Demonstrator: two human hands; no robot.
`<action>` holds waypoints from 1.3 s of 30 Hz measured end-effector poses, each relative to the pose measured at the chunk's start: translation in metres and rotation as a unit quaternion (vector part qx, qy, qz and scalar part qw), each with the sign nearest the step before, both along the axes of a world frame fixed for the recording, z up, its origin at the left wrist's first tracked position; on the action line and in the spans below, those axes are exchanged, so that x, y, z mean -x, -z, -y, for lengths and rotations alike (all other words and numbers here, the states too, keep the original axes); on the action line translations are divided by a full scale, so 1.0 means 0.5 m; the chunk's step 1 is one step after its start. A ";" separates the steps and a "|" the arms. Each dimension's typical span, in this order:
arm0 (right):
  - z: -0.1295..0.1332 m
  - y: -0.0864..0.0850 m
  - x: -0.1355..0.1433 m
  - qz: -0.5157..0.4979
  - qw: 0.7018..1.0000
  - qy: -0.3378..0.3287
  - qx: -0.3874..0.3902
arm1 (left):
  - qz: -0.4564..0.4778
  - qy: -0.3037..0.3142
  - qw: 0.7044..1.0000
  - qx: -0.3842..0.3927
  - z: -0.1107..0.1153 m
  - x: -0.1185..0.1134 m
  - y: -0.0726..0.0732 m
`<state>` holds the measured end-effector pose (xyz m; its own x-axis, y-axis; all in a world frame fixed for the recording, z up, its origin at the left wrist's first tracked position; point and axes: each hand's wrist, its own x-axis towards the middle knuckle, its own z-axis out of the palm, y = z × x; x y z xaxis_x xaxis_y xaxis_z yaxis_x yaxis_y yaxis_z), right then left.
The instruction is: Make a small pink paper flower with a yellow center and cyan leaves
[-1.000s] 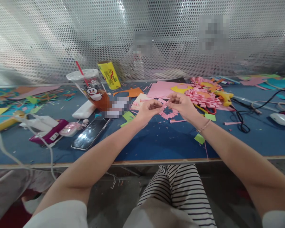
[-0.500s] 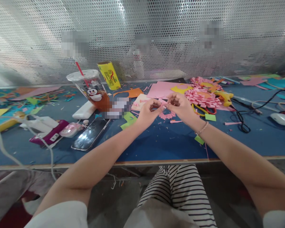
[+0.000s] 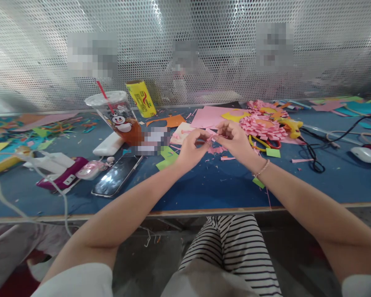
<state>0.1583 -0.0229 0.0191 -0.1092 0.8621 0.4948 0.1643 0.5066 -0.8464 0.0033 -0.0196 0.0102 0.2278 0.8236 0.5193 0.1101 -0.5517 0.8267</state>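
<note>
Over the blue table, my left hand (image 3: pixel 194 145) and my right hand (image 3: pixel 232 136) meet fingertip to fingertip. Between them both pinch a small pink paper strip (image 3: pixel 213 138), partly hidden by the fingers. Just below lies a fringed piece of pink paper (image 3: pixel 217 150). Beyond my right hand sits a pile of fringed pink paper flowers (image 3: pixel 264 126), with yellow-and-red-handled scissors (image 3: pixel 259 143) at its near side. Behind my hands is a flat pink paper sheet (image 3: pixel 208 116).
To the left stand a plastic cup of orange drink (image 3: pixel 120 119) with a red straw, a yellow box (image 3: pixel 141 98), a phone (image 3: pixel 116 176) and a purple power strip (image 3: pixel 63 175) with white cables. A yellow glue gun (image 3: pixel 292 127) with a black cord lies right. A perforated metal panel (image 3: pixel 216 24) closes the back.
My hands stay together in nearly the same place, their fingers shifting slightly on the pink paper strip. The view has moved a little.
</note>
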 end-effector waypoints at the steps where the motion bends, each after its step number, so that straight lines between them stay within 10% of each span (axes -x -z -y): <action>1: 0.000 0.001 0.000 0.001 1.000 -0.001 -0.001 | -0.001 -0.005 1.000 -0.008 0.000 0.000 0.000; 20: 0.005 -0.003 -0.002 -0.004 1.000 -0.021 -0.002 | -0.003 0.017 0.999 -0.032 0.008 0.003 -0.013; 39: -0.034 0.023 -0.015 -0.017 0.991 -0.048 0.120 | 0.203 -0.027 0.962 0.180 -0.049 0.011 0.013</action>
<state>0.1661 -0.0058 0.0075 -0.1830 0.9420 0.2813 0.0943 0.3016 -0.9487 -0.0024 0.0050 0.0039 0.0187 0.9719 0.2348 -0.2415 -0.2235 0.9443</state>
